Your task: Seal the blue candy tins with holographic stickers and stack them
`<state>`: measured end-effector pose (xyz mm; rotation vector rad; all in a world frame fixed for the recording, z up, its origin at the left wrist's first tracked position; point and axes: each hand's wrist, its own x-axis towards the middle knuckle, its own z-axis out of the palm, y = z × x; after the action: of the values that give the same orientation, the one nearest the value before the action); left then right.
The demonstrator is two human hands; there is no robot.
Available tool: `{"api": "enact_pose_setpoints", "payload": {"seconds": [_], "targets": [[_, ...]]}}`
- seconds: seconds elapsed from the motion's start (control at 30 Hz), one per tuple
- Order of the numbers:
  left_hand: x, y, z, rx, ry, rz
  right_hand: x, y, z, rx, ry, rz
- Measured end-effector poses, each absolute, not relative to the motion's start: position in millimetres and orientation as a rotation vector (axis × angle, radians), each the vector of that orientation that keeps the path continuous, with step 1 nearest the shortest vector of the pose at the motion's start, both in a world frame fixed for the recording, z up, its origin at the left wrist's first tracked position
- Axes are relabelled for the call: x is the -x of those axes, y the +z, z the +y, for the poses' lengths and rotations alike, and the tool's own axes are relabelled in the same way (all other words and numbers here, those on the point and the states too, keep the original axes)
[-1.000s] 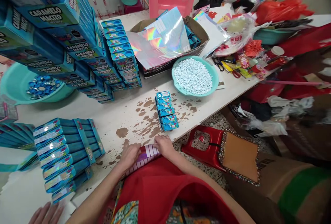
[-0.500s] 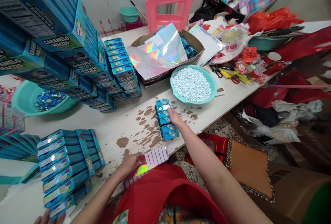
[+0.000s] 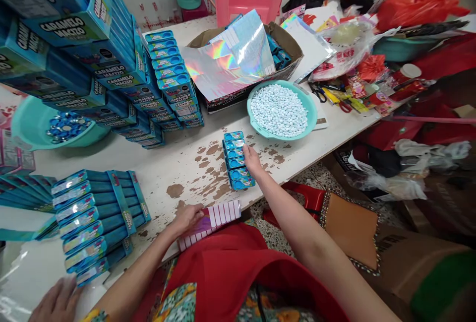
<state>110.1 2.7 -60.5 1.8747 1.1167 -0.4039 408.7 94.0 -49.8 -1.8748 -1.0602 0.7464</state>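
My left hand (image 3: pixel 189 217) grips a shiny sticker sheet (image 3: pixel 225 214) with white label strips, held low at the table's front edge by the red apron. My right hand (image 3: pixel 253 161) is closed at the right side of a small row of blue candy packs (image 3: pixel 234 162) marked Caramelo Macizo. Its fingertips press on one of the upper packs; what lies under them is hidden. Just behind the packs stands a turquoise bowl (image 3: pixel 314 113) of small white candies (image 3: pixel 280 111).
Tall stacks of blue candy boxes (image 3: pixel 111 59) rise at left, with more blue packs (image 3: pixel 100 218) nearer. Another person's hand (image 3: pixel 55 299) rests at lower left. A carton (image 3: pixel 297 56) holds shiny sheets (image 3: pixel 238 56). Clutter and scissors (image 3: pixel 345 107) lie at right, beside a pink stool (image 3: pixel 241 2).
The view has tilted down a little. A white label seen by my right fingertips earlier no longer stands out. The other person's hand shows more at lower left. My left hand keeps the sheet.
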Motion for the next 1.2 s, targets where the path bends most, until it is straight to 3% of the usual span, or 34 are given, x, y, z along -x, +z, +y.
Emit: {"api": "enact_pose_setpoints", "payload": {"seconds": [0.13, 0.27, 0.37, 0.5, 0.67, 0.93, 1.1, 1.2], "targets": [[-113.3, -63.6, 3.5, -1.799, -0.279, 1.124, -394.0, -18.8, 46.4, 1.78, 0.364, -1.379], [-113.2, -62.8, 3.6, -1.743, -0.237, 1.152, -345.3, -23.9, -22.5, 1.433, 0.663, -1.86], [-111.2, -62.0, 4.8, -1.735, -0.217, 1.172, -306.8, -54.0, -51.2, 1.482, 0.818, -2.037], [-106.7, -65.6, 5.6, -1.738, -0.232, 1.264, -286.3, -85.9, -60.1, 1.471, 0.898, -2.332], [-106.2, -71.7, 4.7, -1.73, -0.251, 1.323, -296.6, -85.1, -66.7, 1.272, 0.866, -2.577], [-110.2, -64.7, -1.6, -1.81, -0.265, 1.445, -298.8, -43.1, -57.0, 1.533, 0.925, -2.021], [-129.5, -30.7, -3.5, -1.705, 0.304, 1.353, -316.0, -3.3, -51.0, 1.63, 1.033, -1.47], [-153.3, -9.1, 3.6, -1.499, 0.316, 1.004, -328.4, 10.7, -48.5, 1.659, 1.064, -1.284]]}}
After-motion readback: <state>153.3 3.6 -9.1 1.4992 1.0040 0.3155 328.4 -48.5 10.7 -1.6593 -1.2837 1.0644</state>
